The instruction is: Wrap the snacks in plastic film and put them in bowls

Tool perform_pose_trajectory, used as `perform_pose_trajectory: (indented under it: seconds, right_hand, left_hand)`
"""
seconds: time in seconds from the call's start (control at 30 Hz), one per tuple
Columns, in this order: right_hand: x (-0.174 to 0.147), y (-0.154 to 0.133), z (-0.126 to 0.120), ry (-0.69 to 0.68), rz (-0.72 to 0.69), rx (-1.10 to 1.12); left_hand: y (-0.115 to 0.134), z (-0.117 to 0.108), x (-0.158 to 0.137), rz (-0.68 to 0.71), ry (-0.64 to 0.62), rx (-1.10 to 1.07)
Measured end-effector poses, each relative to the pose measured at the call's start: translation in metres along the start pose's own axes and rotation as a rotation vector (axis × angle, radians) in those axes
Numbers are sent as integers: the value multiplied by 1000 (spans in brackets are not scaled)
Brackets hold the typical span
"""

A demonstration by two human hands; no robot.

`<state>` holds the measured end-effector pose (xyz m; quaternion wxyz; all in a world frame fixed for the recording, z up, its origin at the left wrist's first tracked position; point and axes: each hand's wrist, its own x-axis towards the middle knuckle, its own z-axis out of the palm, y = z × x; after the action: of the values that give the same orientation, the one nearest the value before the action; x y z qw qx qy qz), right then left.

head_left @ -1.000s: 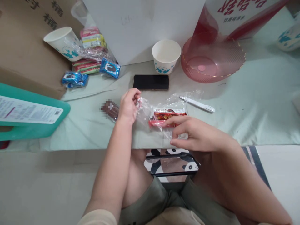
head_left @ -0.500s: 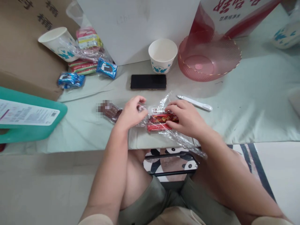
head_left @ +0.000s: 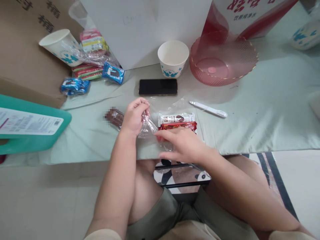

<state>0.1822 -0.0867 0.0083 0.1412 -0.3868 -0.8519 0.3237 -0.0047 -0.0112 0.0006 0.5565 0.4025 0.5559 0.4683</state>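
Note:
My left hand (head_left: 137, 115) is closed on the gathered edge of a clear plastic bag (head_left: 148, 129) near the table's front edge. Fingers apart, my right hand (head_left: 181, 143) reaches over the bag, partly covering a red wrapped snack (head_left: 178, 126). I cannot make out anything held in it. Just beyond the red packet lies a white wrapped snack (head_left: 176, 118), side by side with it on the bag's film. To the left of my left hand is a brown wrapped snack (head_left: 116, 118), partly hidden by that hand.
A black phone (head_left: 158, 87), a paper cup (head_left: 173, 58) and a pink bowl (head_left: 225, 78) stand beyond my hands. A white-handled knife-like tool (head_left: 208, 109) lies right. Blue snack packets (head_left: 113, 72), a tilted cup (head_left: 60, 46) and a green jug (head_left: 53, 135) are left.
My left hand has closed and lifted the bag's edge slightly up and left. My right hand has moved left and toward me, uncovering more of the white and red packets.

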Motion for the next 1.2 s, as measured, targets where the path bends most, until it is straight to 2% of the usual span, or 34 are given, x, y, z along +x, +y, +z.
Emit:
perform_pose_trajectory:
  seconds: [0.07,0.1,0.23,0.37,0.43,0.53,0.63,0.77,0.87,0.93,1.03,1.13,1.2]
  right_hand:
    - [2,-6,0,-74,92,-34]
    - [2,-8,-2,-106,92,-21]
    - [-2,-16,-10,-252,-49,172]
    - [-6,-23,-9,-478,-8,193]
    - [-7,-24,-6,-528,22,188]
    - [-5,-20,-6,-431,5,229]
    - [-6,-11,-7,-278,-28,260]
    - [-9,3,6,-87,-75,-19]
    - [-10,14,21,-23,-113,-196]
    - [-9,20,27,-2,-141,-199]
    - [-8,26,24,96,-201,-70]
    - [-8,28,13,307,-188,66]
    - [-7,28,5,475,-66,40]
  left_hand:
    - [0,-1,2,-34,41,-18]
    - [1,-2,3,-43,53,-27]
    - [1,-3,4,-23,98,-59]
    - [0,-1,8,-16,160,-53]
    - [0,0,9,-23,156,-49]
    - [0,0,9,-56,135,-14]
    - [-2,-3,4,-86,86,131]
    - [-6,-4,-8,16,-17,491]
    - [-8,-4,-13,68,-56,606]
    - [-9,-5,-13,80,-53,613]
    - [-9,-8,-12,45,-84,623]
    - [-7,-10,-13,-49,-171,510]
    - [-4,-9,-15,-120,-163,296]
